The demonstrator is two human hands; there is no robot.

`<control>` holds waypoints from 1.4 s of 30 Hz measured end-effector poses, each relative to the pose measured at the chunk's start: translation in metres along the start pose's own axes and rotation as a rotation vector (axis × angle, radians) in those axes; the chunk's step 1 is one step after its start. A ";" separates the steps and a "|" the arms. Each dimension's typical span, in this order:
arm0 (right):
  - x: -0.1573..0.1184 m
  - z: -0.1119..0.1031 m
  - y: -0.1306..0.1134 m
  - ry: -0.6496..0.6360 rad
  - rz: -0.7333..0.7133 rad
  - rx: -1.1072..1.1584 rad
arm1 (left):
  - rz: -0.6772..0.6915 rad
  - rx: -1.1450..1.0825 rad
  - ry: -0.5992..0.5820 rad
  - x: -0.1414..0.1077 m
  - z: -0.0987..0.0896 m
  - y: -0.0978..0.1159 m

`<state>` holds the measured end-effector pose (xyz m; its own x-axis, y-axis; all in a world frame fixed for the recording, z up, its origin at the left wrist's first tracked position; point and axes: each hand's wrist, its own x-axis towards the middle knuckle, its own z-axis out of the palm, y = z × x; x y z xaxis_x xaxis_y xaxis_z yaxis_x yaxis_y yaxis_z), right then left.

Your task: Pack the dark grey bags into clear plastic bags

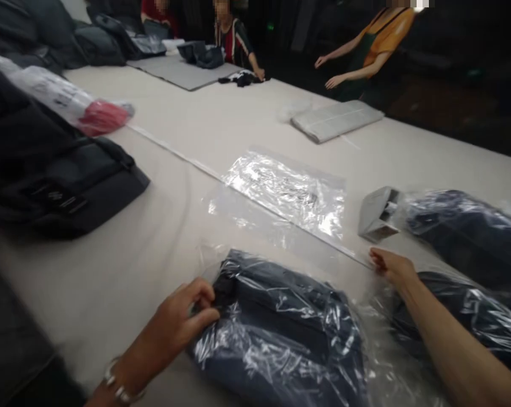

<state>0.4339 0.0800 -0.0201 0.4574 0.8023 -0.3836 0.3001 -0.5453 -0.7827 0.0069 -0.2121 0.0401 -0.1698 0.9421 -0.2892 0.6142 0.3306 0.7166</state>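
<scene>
A left hand [186,316] is pinching the clear-plastic-bagged dark blue garment [281,328] while the spread right hand [392,267] is flattening its flap on the table [124,271].

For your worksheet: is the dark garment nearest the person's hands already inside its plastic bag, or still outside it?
Inside: glossy wrinkled film covers the dark garment. The left hand grips its near corner; the right hand rests at the bag's far edge.

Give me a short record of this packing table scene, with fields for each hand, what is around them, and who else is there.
left hand: left hand pinches the near corner of the bagged dark garment
right hand: right hand rests on the bag's far edge
nearby: empty clear bag, small grey box, black jacket
others: three people at the table's far end
</scene>
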 end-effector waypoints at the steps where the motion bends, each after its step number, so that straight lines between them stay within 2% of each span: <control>1: -0.009 0.002 -0.002 -0.035 -0.019 -0.017 | -0.018 -0.047 -0.028 -0.001 -0.002 0.001; 2: -0.021 0.005 -0.008 -0.082 -0.054 -0.024 | -0.031 -0.089 -0.047 0.000 -0.003 0.003; 4: -0.061 0.010 -0.031 -0.281 -0.177 -0.050 | -0.033 -0.144 -0.055 0.001 -0.007 0.008; 5: -0.088 0.013 -0.047 -0.441 -0.291 -0.072 | -0.029 -0.167 -0.062 0.002 -0.008 0.009; 6: -0.118 0.017 -0.064 -0.687 -0.375 -0.145 | -0.026 -0.189 -0.072 0.002 -0.009 0.010; 9: -0.216 0.040 -0.107 -1.195 -0.472 -0.313 | 0.000 -0.247 -0.093 0.001 -0.009 0.009; 12: -0.292 0.077 -0.123 -1.564 -0.501 -0.538 | 0.037 -0.273 -0.093 0.003 -0.006 0.003; 14: -0.319 0.104 -0.121 -1.676 -0.639 -0.755 | 0.079 -0.257 -0.084 0.004 -0.004 -0.001; 16: -0.329 0.129 -0.116 -1.650 -0.866 -1.003 | 0.117 -0.183 -0.052 0.005 -0.003 -0.004; 19: -0.331 0.154 -0.110 -1.524 -1.153 -1.250 | 0.139 -0.001 0.008 0.006 -0.003 -0.006; 21: -0.331 0.163 -0.108 -1.496 -1.224 -1.318 | 0.165 0.059 0.004 0.006 -0.006 -0.008; 24: -0.334 0.165 -0.109 -1.458 -1.263 -1.403 | 0.288 0.061 0.018 -0.002 -0.014 -0.014; 25: -0.336 0.165 -0.109 -1.431 -1.292 -1.424 | 0.346 0.078 0.076 -0.007 -0.017 -0.015; 27: -0.340 0.162 -0.110 -1.374 -1.368 -1.459 | 0.466 0.139 0.284 -0.024 -0.019 -0.016; 29: -0.344 0.158 -0.110 -1.330 -1.435 -1.500 | 0.600 0.160 0.491 -0.044 -0.015 -0.012; 30: -0.346 0.156 -0.110 -1.316 -1.459 -1.518 | 0.674 0.143 0.541 -0.054 -0.010 -0.008; 33: -0.348 0.150 -0.106 -1.293 -1.551 -1.494 | 0.829 0.124 0.516 -0.073 0.016 0.002; 37: -0.344 0.147 -0.100 -1.241 -1.760 -1.383 | 0.827 0.236 0.505 -0.075 0.048 0.009; 40: -0.329 0.151 -0.100 -1.122 -1.898 -1.287 | 0.828 0.261 0.516 -0.072 0.054 0.009; 42: -0.312 0.154 -0.101 -1.093 -1.893 -1.176 | 0.830 0.273 0.521 -0.072 0.052 0.008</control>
<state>0.1318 -0.0775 0.1029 -0.9732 -0.0379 -0.2267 -0.0087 0.9917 -0.1282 0.0643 -0.2805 0.0342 0.1159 0.7970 0.5928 0.8347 -0.4017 0.3768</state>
